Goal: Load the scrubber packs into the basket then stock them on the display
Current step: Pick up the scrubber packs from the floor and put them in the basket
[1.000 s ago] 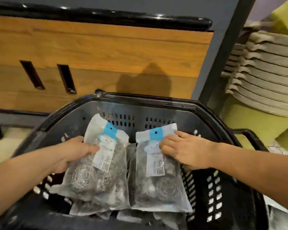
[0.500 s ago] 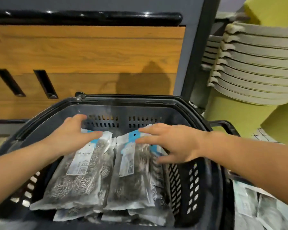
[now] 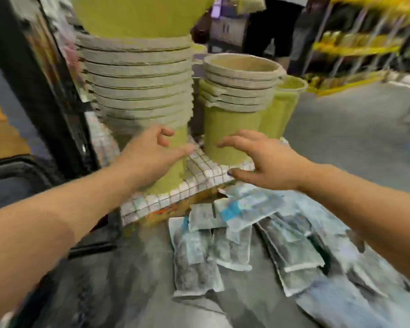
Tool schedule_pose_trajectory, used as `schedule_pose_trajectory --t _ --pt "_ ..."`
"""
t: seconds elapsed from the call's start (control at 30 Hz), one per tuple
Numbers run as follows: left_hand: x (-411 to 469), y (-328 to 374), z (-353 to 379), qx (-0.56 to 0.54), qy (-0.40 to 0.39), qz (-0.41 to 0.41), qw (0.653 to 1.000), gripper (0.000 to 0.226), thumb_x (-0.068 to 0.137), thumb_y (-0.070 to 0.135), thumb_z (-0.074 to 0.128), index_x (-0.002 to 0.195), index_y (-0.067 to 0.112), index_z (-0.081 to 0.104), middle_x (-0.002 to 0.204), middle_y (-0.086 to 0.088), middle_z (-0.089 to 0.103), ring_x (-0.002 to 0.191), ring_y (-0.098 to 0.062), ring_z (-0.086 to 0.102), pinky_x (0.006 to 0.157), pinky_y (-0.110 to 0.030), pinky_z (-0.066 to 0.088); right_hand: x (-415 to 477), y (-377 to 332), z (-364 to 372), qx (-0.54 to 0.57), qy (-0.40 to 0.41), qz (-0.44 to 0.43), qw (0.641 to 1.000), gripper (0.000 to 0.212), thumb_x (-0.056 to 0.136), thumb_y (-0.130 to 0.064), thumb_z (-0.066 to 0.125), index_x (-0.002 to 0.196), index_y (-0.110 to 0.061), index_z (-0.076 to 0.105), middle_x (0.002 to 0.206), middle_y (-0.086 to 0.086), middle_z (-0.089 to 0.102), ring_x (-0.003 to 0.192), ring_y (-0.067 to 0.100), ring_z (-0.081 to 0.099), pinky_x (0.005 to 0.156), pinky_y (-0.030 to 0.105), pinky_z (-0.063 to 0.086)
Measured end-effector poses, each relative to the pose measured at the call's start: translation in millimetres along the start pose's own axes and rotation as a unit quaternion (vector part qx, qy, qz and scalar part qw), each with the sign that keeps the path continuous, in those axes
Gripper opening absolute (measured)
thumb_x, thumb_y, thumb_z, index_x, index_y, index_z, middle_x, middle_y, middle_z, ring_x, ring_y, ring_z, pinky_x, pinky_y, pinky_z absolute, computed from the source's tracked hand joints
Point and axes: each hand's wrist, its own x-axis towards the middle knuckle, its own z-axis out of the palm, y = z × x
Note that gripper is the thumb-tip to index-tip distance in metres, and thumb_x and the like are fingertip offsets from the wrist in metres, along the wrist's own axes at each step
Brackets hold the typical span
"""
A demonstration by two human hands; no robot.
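The picture is blurred from a fast turn. Several clear scrubber packs (image 3: 244,242) with blue-and-white labels lie heaped on the grey floor at lower right. My left hand (image 3: 152,155) and my right hand (image 3: 258,159) hover side by side above and behind the heap, fingers spread and loosely bent, holding nothing. They are in front of the green pot stacks, not touching the packs. The black basket (image 3: 12,171) shows only as a dark rim at the far left.
Tall stacks of green and grey pots (image 3: 137,74) stand on a white wire-grid shelf (image 3: 199,176) just behind my hands. A black post (image 3: 33,74) rises at left. A person in dark clothes (image 3: 272,24) stands at the back, near yellow shelves (image 3: 355,46).
My view has swung right, from the basket to the heap on the floor. Both hands have left the packs in the basket and now hover with nothing in them.
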Motion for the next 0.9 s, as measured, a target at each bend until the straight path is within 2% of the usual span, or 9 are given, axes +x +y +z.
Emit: schedule_pose_trajectory --t 0.07,0.17,0.3,0.4,0.5,0.63,0.77,0.83,0.9 --pt "4 14 58 -0.012 -0.056 -0.009 0.998 0.059 0.073 0.055 0.077 0.119 0.026 0.054 0.117 0.0 0.06 0.1 -0.018 0.061 0.084 -0.034 0.048 -50 45 14 0.003 -0.019 0.088 0.996 0.063 0.087 -0.053 0.053 0.142 -0.023 0.049 0.128 0.005 0.057 0.121 0.026 0.053 0.096 0.044 0.049" --pt "-1 10 134 -0.021 -0.117 -0.034 0.992 0.052 0.083 0.046 0.073 0.125 0.023 0.052 0.116 0.001 0.058 0.098 -0.016 0.058 0.069 -0.026 0.044 -122 100 47 0.013 -0.069 0.209 0.975 0.077 0.08 -0.064 0.043 0.144 -0.023 0.044 0.135 0.004 0.053 0.126 0.028 0.051 0.098 0.048 0.049" --pt "-15 -26 202 0.005 -0.184 -0.078 0.98 0.049 0.086 0.047 0.069 0.126 0.027 0.049 0.12 0.003 0.056 0.09 -0.005 0.057 0.067 -0.026 0.045 -204 147 104 0.025 -0.164 0.323 0.932 0.074 0.088 -0.054 0.061 0.151 -0.026 0.033 0.15 0.003 0.043 0.136 0.027 0.044 0.106 0.043 0.044" --pt "-18 -60 230 0.028 -0.197 -0.133 0.971 0.054 0.085 0.047 0.07 0.13 0.026 0.051 0.118 0.002 0.056 0.091 -0.01 0.06 0.07 -0.028 0.048 -233 160 150 0.034 -0.2 0.373 0.905 0.077 0.091 -0.051 0.061 0.155 -0.027 0.025 0.153 0.002 0.038 0.137 0.026 0.043 0.103 0.039 0.044" --pt "-19 -91 252 0.053 -0.202 -0.182 0.961 0.056 0.084 0.047 0.071 0.131 0.024 0.051 0.116 0.001 0.057 0.095 -0.013 0.059 0.074 -0.028 0.045 -228 167 190 0.018 -0.178 0.374 0.91 0.078 0.091 -0.045 0.061 0.155 -0.027 0.021 0.156 0.002 0.032 0.14 0.028 0.037 0.107 0.043 0.042" --pt "-23 -130 269 0.055 -0.199 -0.242 0.948 0.057 0.085 0.047 0.071 0.131 0.02 0.051 0.122 0.0 0.056 0.106 -0.018 0.057 0.086 -0.032 0.045 -175 181 228 -0.03 -0.165 0.343 0.924 0.087 0.094 -0.035 0.062 0.158 -0.033 0.003 0.168 0.002 0.007 0.153 0.029 0.012 0.122 0.048 0.021" --pt "-32 -159 280 0.038 -0.189 -0.288 0.938 0.041 0.086 0.047 0.07 0.117 0.026 0.053 0.105 0.008 0.06 0.087 -0.006 0.057 0.07 -0.026 0.046 -115 199 256 -0.058 -0.188 0.306 0.932 0.095 0.095 -0.017 0.059 0.158 -0.038 -0.01 0.168 0.001 -0.013 0.155 0.03 -0.01 0.125 0.054 0.001" --pt "-35 -167 287 0.024 -0.183 -0.304 0.935 0.036 0.086 0.045 0.07 0.114 0.027 0.055 0.103 0.008 0.061 0.082 -0.004 0.057 0.065 -0.022 0.044 -97 206 271 -0.082 -0.203 0.295 0.93 0.097 0.093 -0.012 0.06 0.158 -0.039 -0.007 0.169 0.001 -0.008 0.155 0.031 -0.011 0.124 0.056 -0.002" --pt "-38 -173 295 -0.017 -0.182 -0.321 0.929 0.036 0.087 0.041 0.071 0.117 0.025 0.058 0.104 0.008 0.061 0.085 -0.004 0.057 0.065 -0.021 0.043 -88 211 282 -0.093 -0.201 0.294 0.93 0.086 0.094 -0.011 0.057 0.158 -0.038 0.007 0.167 0.004 0.011 0.155 0.031 -0.001 0.123 0.057 -0.003"
